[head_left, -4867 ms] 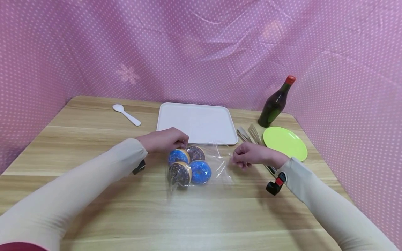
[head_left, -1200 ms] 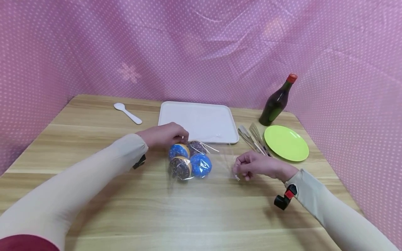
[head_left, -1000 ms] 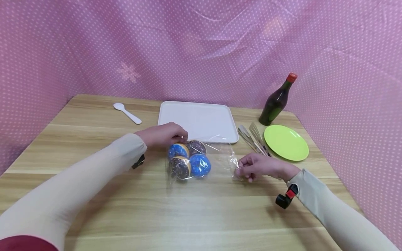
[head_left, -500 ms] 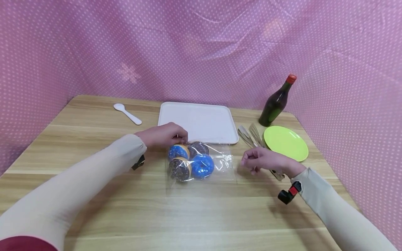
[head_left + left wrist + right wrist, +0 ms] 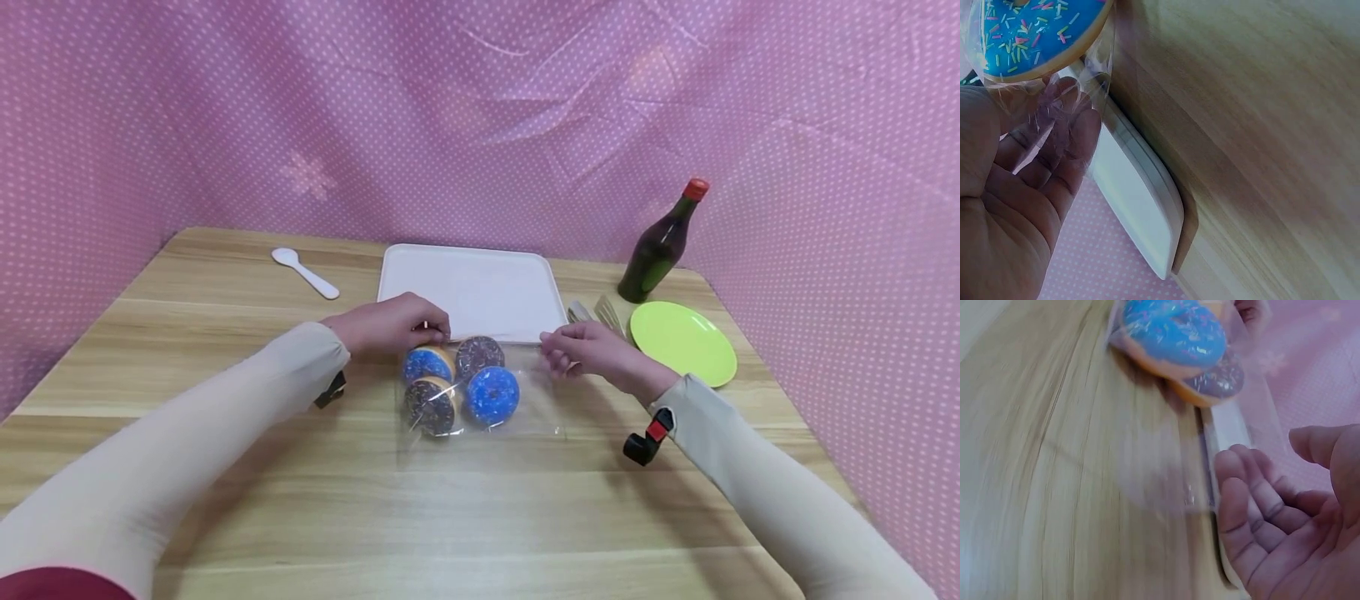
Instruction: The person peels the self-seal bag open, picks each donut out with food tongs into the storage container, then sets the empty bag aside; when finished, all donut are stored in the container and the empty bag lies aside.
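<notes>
A clear plastic bag (image 5: 536,400) holding two blue and two dark brown doughnuts lies in front of the white tray. A blue doughnut (image 5: 492,395) with sprinkles is at the right of the group, a brown doughnut (image 5: 431,406) at the near left. My left hand (image 5: 393,323) pinches the bag's far left edge; crumpled film shows between its fingers (image 5: 1082,134) in the left wrist view. At the bag's far right corner is my right hand (image 5: 592,350). In the right wrist view its thumb stands apart from the fingers (image 5: 1254,500), with nothing between them.
The white tray (image 5: 472,287) lies behind the bag. To the right are a slotted spatula (image 5: 607,311) and other utensils, partly hidden by my right hand, a lime-green plate (image 5: 682,342) and a dark bottle (image 5: 660,246) with a red cap. A white spoon (image 5: 305,272) lies at far left.
My right hand let go of the bag's right edge, drew back right, then moved left and away to the far corner. The right-hand doughnuts shifted slightly right. My left hand stayed in place.
</notes>
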The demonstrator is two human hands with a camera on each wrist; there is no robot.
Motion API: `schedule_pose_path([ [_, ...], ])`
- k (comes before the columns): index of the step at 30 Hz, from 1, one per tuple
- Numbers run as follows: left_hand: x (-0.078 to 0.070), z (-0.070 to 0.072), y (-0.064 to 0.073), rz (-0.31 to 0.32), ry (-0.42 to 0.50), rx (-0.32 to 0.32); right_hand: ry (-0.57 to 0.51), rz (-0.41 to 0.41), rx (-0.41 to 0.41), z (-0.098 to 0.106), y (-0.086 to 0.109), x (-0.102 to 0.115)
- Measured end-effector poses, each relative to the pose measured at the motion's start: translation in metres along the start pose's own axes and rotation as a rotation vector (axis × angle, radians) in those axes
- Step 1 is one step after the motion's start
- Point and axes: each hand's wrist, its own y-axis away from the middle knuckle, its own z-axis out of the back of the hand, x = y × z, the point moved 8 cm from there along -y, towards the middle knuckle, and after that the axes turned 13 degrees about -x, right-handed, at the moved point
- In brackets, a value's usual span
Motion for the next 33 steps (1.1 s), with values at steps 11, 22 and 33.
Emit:
schedule_pose_path([
  [11, 0.011, 0.014, 0.010, 0.067, 0.005, -0.039, -0.107, 0.030, -0.049, 0.004, -0.004, 0.009],
  [22, 0.021, 0.023, 0.032, 0.149, 0.101, -0.003, -0.132, 0.013, -0.029, 0.000, -0.003, -0.003],
  [33, 0.021, 0.024, 0.033, 0.143, 0.092, -0.055, -0.127, 0.027, -0.035, 0.001, -0.003, -0.001],
])
